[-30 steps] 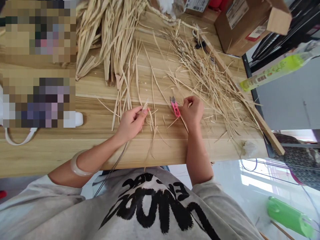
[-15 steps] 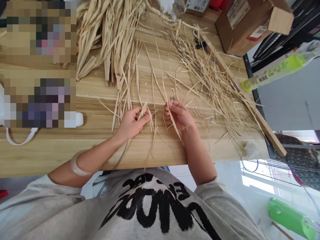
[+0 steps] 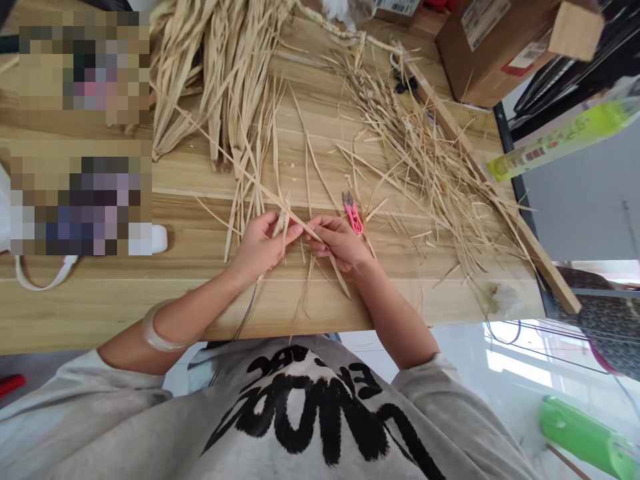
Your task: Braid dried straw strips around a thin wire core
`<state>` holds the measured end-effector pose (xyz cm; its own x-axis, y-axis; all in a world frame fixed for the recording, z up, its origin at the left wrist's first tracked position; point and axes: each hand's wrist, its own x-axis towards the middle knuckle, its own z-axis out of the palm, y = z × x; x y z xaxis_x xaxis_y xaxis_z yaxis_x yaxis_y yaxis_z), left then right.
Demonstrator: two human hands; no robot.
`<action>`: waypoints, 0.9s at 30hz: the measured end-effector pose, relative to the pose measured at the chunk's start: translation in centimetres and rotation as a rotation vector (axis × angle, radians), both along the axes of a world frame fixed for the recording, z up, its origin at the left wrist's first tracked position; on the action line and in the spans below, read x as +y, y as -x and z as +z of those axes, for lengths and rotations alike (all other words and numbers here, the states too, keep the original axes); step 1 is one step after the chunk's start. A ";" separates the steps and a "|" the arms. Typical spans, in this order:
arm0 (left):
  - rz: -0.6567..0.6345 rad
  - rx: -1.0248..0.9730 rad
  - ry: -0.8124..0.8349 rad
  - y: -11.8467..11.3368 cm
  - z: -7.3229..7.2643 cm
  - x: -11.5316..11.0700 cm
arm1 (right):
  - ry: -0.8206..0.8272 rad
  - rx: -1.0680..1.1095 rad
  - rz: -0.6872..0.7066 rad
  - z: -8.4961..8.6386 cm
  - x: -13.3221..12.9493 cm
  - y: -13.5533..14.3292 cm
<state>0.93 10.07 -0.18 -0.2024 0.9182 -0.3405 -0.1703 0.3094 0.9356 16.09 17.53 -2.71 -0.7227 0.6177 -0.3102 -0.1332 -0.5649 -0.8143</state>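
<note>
My left hand (image 3: pixel 263 245) is closed on a short woven straw piece (image 3: pixel 282 220), whose pointed end sticks up past the fingers. Close against it on the right, my right hand (image 3: pixel 336 241) pinches a long flat straw strip (image 3: pixel 260 188). The strip runs from the upper left across both hands, and its tail comes out below my right hand. The fingertips of both hands nearly meet. Pink-handled thread snips (image 3: pixel 353 215) lie on the table just right of my right hand. Thin loose strands hang and lie beneath the hands.
A thick bundle of dried straw (image 3: pixel 215 80) lies at the upper left, and thin scattered strips (image 3: pixel 425 153) at the right. Beyond them are a wooden bar (image 3: pixel 540 263), a cardboard box (image 3: pixel 480 60) and a yellow-green bottle (image 3: pixel 560 143). The table's front edge (image 3: pixel 300 328) is near my body.
My right hand has moved left to my left hand, bringing the straw strip across the woven piece. The pink snips, mostly hidden before, now show fully.
</note>
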 end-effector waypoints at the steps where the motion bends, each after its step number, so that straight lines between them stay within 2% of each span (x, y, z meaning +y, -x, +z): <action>1: 0.002 0.003 -0.004 0.0 0.0 0.0 | -0.002 -0.009 0.013 0.1 -0.1 0.1; 10: -0.016 -0.041 -0.047 0.3 -0.4 -0.1 | 0.007 -0.087 0.038 0.1 -0.5 0.5; 18: -0.023 0.011 0.008 0.3 -0.5 -0.1 | 0.026 -0.142 -0.102 0.3 -0.2 0.6; 24: -0.023 0.034 0.008 0.2 -0.4 -0.1 | -0.040 -0.206 -0.060 0.6 -0.2 0.4; 27: -0.023 0.048 0.020 0.2 -0.3 -0.1 | -0.084 -0.197 -0.133 0.4 -0.2 0.4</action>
